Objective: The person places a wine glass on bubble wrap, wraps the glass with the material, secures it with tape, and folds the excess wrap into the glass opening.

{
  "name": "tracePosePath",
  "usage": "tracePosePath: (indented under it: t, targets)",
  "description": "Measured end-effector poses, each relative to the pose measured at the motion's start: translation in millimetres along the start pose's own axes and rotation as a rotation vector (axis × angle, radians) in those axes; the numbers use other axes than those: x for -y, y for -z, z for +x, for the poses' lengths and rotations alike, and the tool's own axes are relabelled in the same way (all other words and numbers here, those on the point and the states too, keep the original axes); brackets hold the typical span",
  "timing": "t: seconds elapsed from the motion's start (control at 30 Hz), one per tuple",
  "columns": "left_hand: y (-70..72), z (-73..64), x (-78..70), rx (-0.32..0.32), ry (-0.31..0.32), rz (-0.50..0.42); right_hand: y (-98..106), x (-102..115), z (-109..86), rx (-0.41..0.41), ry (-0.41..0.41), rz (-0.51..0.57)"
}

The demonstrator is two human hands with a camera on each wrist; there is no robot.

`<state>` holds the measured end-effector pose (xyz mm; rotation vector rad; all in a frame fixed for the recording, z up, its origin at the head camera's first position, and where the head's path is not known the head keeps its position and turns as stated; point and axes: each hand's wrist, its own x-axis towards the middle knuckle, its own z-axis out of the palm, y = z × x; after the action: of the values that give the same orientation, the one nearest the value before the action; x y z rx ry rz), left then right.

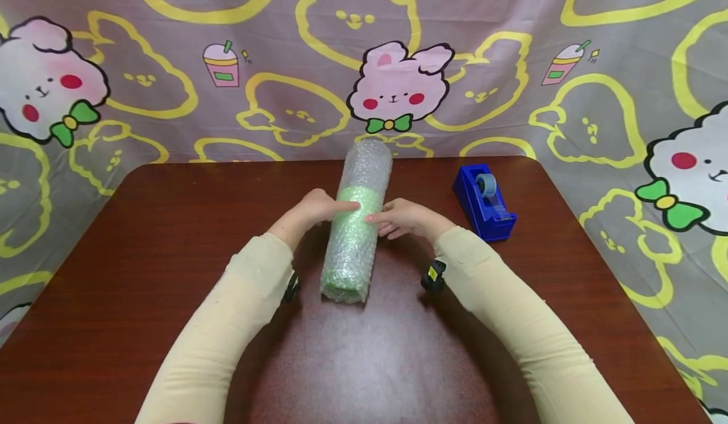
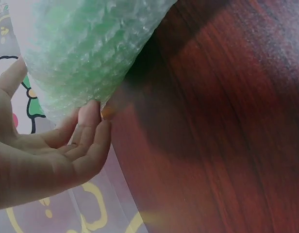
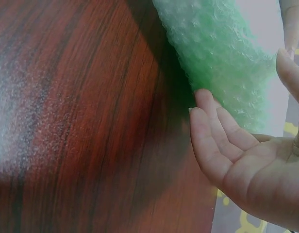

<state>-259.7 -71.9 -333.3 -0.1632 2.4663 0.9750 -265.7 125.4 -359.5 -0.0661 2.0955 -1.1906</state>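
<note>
A long cylinder wrapped in clear bubble wrap (image 1: 349, 253) is at the middle of the table, tilted slightly to the right at its far end. Green shows through its middle and near end; what is inside cannot be made out. My left hand (image 1: 318, 208) holds it from the left, thumb on top, fingers curled against its lower side in the left wrist view. From the right, my right hand (image 1: 411, 215) holds it near the middle, its thumb also on top. Curled fingers (image 3: 222, 131) of that hand touch the wrap's underside in the right wrist view.
A blue tape dispenser (image 1: 483, 206) with a roll of clear tape (image 1: 486, 185) stands at the right on the brown wooden table (image 1: 170, 253). Behind the table's far edge hangs a patterned cloth (image 1: 296, 51) with rabbit faces.
</note>
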Motion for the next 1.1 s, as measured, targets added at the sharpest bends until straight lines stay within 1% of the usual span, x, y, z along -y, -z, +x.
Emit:
tracePosePath:
  t: [0.07, 0.17, 0.3, 0.4, 0.57, 0.77, 0.87, 0.93, 1.0, 1.1]
  targets:
    - [0.1, 0.2, 0.0, -0.013, 0.010, 0.000, -0.2, -0.2, 0.2, 0.001, 0.001, 0.007]
    - [1.1, 0.2, 0.5, -0.014, 0.017, -0.012, -0.8, 0.5, -0.2, 0.004, -0.001, 0.029]
    - [2.1, 0.5, 1.5, 0.011, 0.003, -0.071, -1.5, 3.0, -1.1, 0.003, -0.002, 0.056]
    - [2.6, 1.0, 2.4, 0.031, -0.007, -0.118, -1.2, 4.5, -1.3, 0.001, 0.006, 0.056]
    - [4.1, 1.3, 3.0, 0.061, -0.004, -0.141, 0.0, 4.2, -2.0, 0.003, 0.032, 0.057]
    - [5.6, 0.4, 4.7, 0.094, -0.004, -0.144, 1.2, 3.8, -3.7, 0.000, 0.035, 0.046]
    - [5.3, -0.9, 4.7, 0.105, -0.012, -0.121, 1.9, 3.6, -3.8, 0.001, 0.031, 0.044]
    - [3.8, -0.2, 4.4, 0.098, -0.024, -0.082, 2.1, 3.7, -3.9, 0.003, 0.032, 0.042]
    - [2.0, 0.8, 3.8, 0.074, -0.032, -0.040, 2.5, 3.5, -3.5, 0.004, 0.034, 0.040]
    - [0.2, 1.7, 4.0, 0.051, -0.033, -0.034, 2.4, 3.3, -2.4, 0.003, 0.039, 0.041]
